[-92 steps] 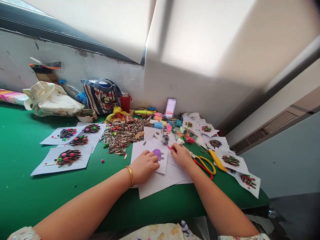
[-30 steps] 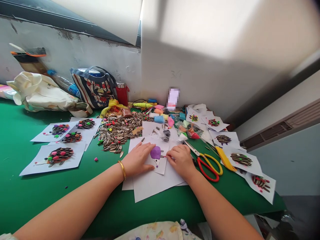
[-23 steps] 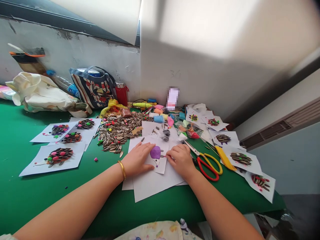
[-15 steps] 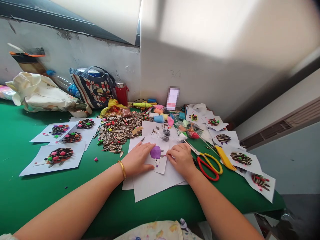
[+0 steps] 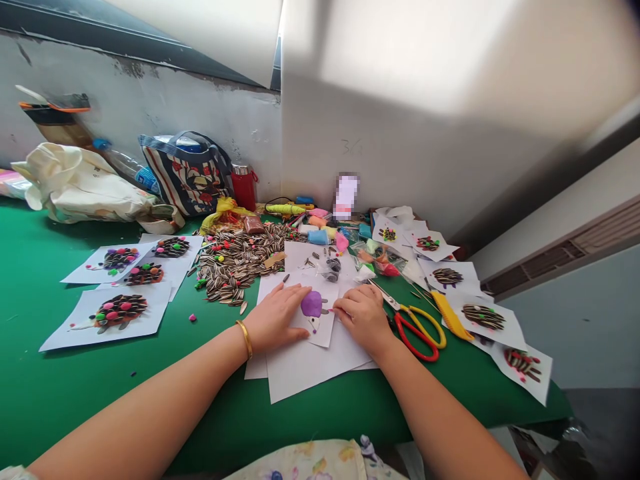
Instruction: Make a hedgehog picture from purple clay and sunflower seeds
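Observation:
My left hand [image 5: 276, 315] lies flat with its fingers spread, pressing the left side of a small white sheet [image 5: 323, 333]. On that sheet is a purple clay hedgehog body [image 5: 312, 305] with a white pointed face [image 5: 313, 323] and dark grey feet on its right side. My right hand [image 5: 365, 319] is closed in a pinch at the sheet's right edge, beside the feet. A tiny pink speck shows at its fingertips; what the fingers hold is too small to make out. Larger white paper [image 5: 310, 377] lies underneath.
Scissors [image 5: 417, 333] with red and yellow handles lie right of my right hand, near a yellow-handled cutter [image 5: 450, 317]. Sunflower seeds [image 5: 235, 260] are heaped behind my left hand. Bags of coloured clay [image 5: 383, 260] sit behind. Finished seed hedgehog pictures [image 5: 120, 317] lie on both sides.

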A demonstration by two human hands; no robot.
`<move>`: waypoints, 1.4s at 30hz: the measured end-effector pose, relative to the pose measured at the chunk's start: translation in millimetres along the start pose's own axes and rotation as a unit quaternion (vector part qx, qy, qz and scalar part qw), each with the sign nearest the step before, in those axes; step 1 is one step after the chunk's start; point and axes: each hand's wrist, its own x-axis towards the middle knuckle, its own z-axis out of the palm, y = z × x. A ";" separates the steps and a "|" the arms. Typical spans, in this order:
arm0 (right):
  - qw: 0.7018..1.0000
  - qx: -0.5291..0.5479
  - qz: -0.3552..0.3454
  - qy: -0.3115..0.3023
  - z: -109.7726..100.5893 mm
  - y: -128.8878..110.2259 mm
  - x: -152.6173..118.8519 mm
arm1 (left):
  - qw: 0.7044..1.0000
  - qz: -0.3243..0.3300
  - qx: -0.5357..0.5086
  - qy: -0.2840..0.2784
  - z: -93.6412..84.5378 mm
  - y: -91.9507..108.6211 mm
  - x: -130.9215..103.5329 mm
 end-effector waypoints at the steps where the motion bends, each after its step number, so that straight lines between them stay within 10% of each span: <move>1: 1.000 0.001 -0.001 0.004 0.6 0.3 -0.1 | 1.000 -0.001 0.001 -0.001 -0.3 0.3 0.2; 42: 0.998 -0.044 -0.008 0.035 7.7 2.2 12.9 | 1.000 -0.004 0.010 -0.005 2.5 -1.7 -0.4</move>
